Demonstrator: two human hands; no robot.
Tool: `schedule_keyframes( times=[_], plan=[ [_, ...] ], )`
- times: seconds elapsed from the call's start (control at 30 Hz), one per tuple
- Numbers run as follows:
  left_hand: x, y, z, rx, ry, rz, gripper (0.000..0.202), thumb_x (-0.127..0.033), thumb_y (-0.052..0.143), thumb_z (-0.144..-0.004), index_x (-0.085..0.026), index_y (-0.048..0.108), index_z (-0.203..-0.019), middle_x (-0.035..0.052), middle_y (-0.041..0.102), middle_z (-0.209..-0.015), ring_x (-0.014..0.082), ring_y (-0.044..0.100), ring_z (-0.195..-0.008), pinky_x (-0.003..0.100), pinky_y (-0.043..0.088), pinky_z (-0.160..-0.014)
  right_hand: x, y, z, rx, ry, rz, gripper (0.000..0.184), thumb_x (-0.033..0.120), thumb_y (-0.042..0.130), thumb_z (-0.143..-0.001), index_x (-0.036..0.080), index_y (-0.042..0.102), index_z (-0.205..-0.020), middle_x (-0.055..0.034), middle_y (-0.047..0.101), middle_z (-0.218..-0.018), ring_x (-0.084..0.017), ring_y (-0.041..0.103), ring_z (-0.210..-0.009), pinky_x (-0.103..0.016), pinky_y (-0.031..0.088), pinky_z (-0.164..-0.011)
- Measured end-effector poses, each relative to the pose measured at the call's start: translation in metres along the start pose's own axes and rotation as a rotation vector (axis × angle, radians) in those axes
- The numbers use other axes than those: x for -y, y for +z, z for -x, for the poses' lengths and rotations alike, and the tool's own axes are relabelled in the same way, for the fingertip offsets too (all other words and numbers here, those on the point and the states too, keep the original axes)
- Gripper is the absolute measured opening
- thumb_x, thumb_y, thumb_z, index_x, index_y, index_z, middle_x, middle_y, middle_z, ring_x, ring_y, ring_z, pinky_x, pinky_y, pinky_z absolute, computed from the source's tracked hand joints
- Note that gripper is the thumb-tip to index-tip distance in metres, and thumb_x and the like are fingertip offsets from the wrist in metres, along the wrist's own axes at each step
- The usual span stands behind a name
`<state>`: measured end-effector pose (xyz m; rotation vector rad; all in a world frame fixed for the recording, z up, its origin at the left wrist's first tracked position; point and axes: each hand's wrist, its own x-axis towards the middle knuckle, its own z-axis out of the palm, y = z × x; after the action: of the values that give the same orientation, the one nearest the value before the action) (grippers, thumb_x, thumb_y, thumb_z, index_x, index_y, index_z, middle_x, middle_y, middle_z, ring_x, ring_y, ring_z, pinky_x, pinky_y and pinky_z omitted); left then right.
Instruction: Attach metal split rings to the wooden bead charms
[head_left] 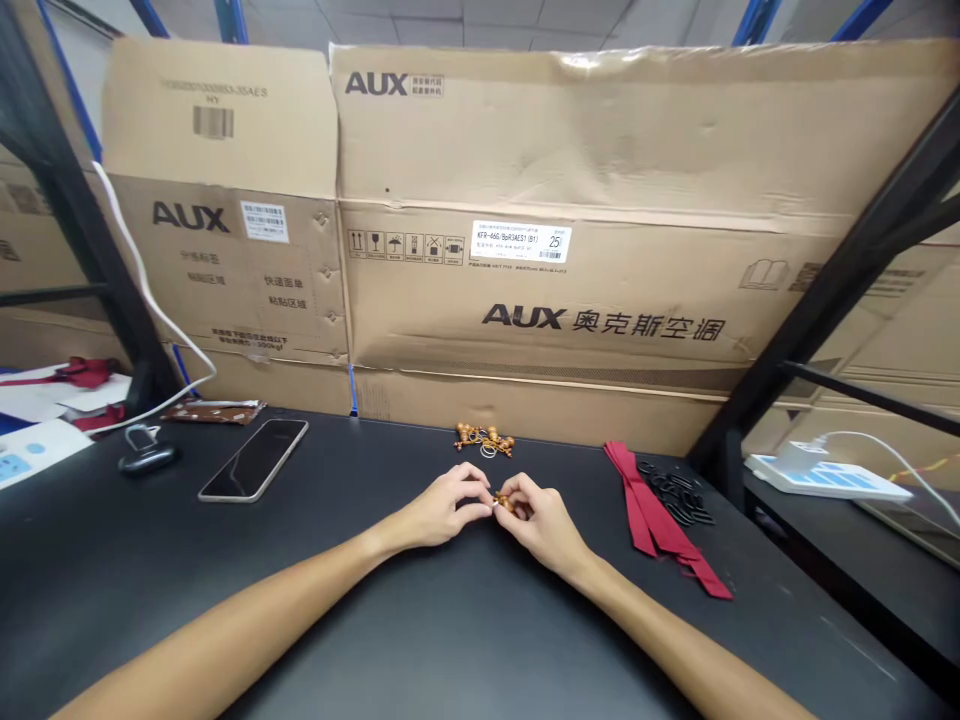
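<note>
I pinch a small amber-brown beaded cluster [504, 503] in my fingertips [484, 488] at lower centre; a matching bead bunch [484, 438] lies just above.
</note>
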<state>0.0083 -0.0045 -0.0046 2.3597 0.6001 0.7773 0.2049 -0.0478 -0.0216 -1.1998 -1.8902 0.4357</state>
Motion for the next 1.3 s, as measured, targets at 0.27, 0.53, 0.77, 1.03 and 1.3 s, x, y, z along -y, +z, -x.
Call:
schedule_keyframes(
  times=[0.27, 0.53, 0.77, 1.03, 1.3],
  plan=[
    [0.0011, -0.003, -0.0034, -0.008, -0.029, 0.069, 0.019, -0.032, 0.051, -0.092, -0.019, 0.064, -0.088, 0.0036, 0.056, -0.104, 0.0154, 0.055, -0.093, 0.029, 0.042, -0.09, 0.0013, -0.0052, -0.0032, 0.077, 0.003, -0.039, 0.017, 0.034, 0.053, -0.087, 0.018, 0.061, -0.083, 0.0052, 0.048, -0.057, -0.009, 0.039, -0.05, -0.021, 0.033, -0.05],
    [0.0057, -0.0015, -0.0041, -0.07, -0.054, 0.088, 0.019, -0.029, 0.048, -0.093, -0.018, 0.061, -0.085, 0.0047, 0.057, -0.102, 0.0148, 0.055, -0.091, 0.027, 0.045, -0.084, 0.0014, -0.0096, -0.0042, 0.147, -0.027, 0.031, 0.024, 0.034, 0.049, -0.09, 0.018, 0.064, -0.082, 0.0016, 0.058, -0.064, -0.01, 0.044, -0.053, -0.022, 0.036, -0.052],
    [0.0005, 0.0006, -0.0013, -0.076, -0.042, 0.02, 0.014, -0.03, 0.055, -0.089, -0.018, 0.061, -0.085, 0.005, 0.056, -0.105, 0.0159, 0.055, -0.093, 0.029, 0.046, -0.084, -0.0027, -0.0081, -0.0017, 0.156, -0.223, 0.301, 0.018, 0.024, 0.048, -0.09, 0.019, 0.064, -0.084, -0.0029, 0.061, -0.07, -0.017, 0.052, -0.068, -0.027, 0.042, -0.065],
    [0.0006, 0.001, 0.0008, -0.001, -0.064, -0.022, 0.02, -0.033, 0.058, -0.087, -0.018, 0.064, -0.076, 0.0055, 0.053, -0.112, 0.0188, 0.054, -0.104, 0.035, 0.04, -0.096, -0.002, -0.0055, 0.0002, 0.159, -0.306, 0.386, 0.014, 0.02, 0.049, -0.09, 0.02, 0.063, -0.09, -0.0039, 0.06, -0.075, -0.017, 0.052, -0.071, -0.029, 0.043, -0.068],
    [0.0027, 0.0032, 0.0018, 0.0, -0.041, -0.049, 0.018, -0.031, 0.062, -0.084, -0.018, 0.065, -0.071, 0.0059, 0.055, -0.111, 0.0202, 0.053, -0.106, 0.035, 0.04, -0.097, -0.0032, -0.0037, -0.0002, 0.159, -0.354, 0.392, 0.015, 0.021, 0.05, -0.089, 0.02, 0.064, -0.094, -0.0047, 0.06, -0.076, -0.018, 0.053, -0.073, -0.03, 0.044, -0.07]
  ],
)
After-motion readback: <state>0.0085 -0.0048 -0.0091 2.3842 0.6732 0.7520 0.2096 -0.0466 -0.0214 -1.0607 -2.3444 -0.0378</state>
